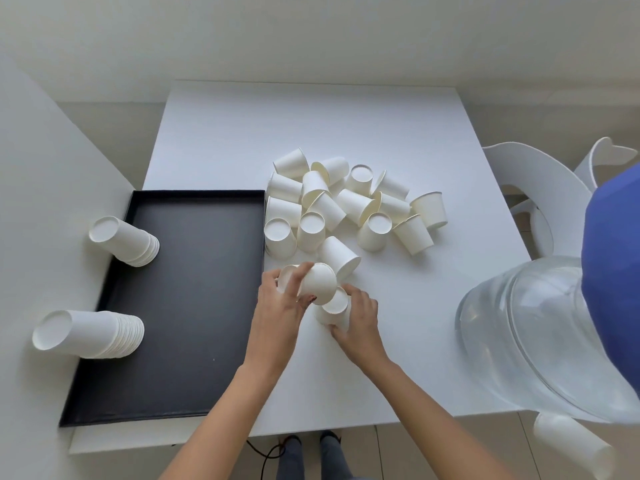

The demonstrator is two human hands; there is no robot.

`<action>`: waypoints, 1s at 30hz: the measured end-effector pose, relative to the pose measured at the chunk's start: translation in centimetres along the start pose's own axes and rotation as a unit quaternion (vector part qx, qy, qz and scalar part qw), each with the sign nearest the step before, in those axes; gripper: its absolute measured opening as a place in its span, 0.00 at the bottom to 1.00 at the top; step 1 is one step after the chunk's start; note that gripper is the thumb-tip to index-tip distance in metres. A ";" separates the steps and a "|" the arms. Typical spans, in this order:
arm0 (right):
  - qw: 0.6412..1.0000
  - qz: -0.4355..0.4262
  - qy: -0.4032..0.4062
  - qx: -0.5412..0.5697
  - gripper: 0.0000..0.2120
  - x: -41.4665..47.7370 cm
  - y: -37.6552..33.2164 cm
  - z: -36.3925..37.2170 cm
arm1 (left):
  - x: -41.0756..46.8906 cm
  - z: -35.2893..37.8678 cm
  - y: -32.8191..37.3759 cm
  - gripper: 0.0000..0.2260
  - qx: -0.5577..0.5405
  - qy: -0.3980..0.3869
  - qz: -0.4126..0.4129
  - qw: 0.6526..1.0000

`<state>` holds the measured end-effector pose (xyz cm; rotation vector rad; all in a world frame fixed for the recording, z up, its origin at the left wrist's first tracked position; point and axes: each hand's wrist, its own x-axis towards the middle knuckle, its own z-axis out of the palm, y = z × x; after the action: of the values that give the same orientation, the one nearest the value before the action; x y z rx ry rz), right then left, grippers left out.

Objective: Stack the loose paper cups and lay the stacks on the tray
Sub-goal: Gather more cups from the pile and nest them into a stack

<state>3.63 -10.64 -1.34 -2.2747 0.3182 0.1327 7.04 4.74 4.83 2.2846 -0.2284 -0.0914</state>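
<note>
Both hands meet over the bench: left hand (277,306) grips one cup (317,284), right hand (358,322) grips another cup (334,308) just below it, so next push them together.

White table (346,126) carries a black tray (194,306), loose cups (346,202), water jug (540,334).

Both bare forearms reach forward and converge over the middle of the view. The left hand (280,306) is raised slightly, fingers curled in a closed grasp with the thumb up. The right hand (356,323) sits lower, just beside it, palm down, fingers wrapped in a closed grasp.
</note>
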 end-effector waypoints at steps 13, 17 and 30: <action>0.973 0.052 0.219 0.054 0.21 1.9 -0.2 -3.2 | 0.4 5.1 0.7 0.25 0.228 -0.116 0.076 0.964; 0.983 0.019 0.180 0.040 0.13 5.4 -1.1 -4.4 | 0.4 6.0 -0.2 0.27 0.259 -0.164 0.084 0.948; 0.956 0.013 -0.030 -0.292 0.36 10.7 -2.3 -2.5 | -0.7 4.1 -2.8 0.21 0.099 -0.097 0.012 0.990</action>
<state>14.54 -13.06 -0.11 -2.8434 0.3040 0.3481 6.19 3.63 0.00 2.4708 -0.3813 -0.2904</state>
